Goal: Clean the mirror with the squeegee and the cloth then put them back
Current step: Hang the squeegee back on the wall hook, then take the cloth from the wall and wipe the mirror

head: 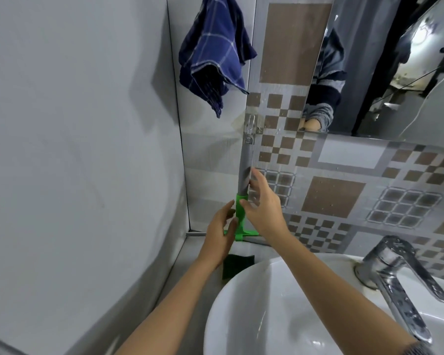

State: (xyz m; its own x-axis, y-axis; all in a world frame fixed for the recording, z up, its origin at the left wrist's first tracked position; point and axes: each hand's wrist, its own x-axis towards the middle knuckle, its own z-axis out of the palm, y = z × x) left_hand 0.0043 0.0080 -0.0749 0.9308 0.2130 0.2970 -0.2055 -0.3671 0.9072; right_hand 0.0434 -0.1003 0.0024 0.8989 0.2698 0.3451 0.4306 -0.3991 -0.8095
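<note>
In the middle of the frame, both open hands, left [222,226] and right [263,206], touch the hanging squeegee [244,180]; grab it tight, then lift it off the hook [251,124].

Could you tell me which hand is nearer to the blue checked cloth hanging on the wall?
The right hand: it reaches higher up the squeegee handle, below the blue checked cloth. The left hand sits lower, near the green head.

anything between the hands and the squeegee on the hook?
Nothing visible. The squeegee hangs from the wall hook, handle up. The right hand and left hand flank its green neck, fingers open, at or near contact. The cloth hangs above, clear.
</note>
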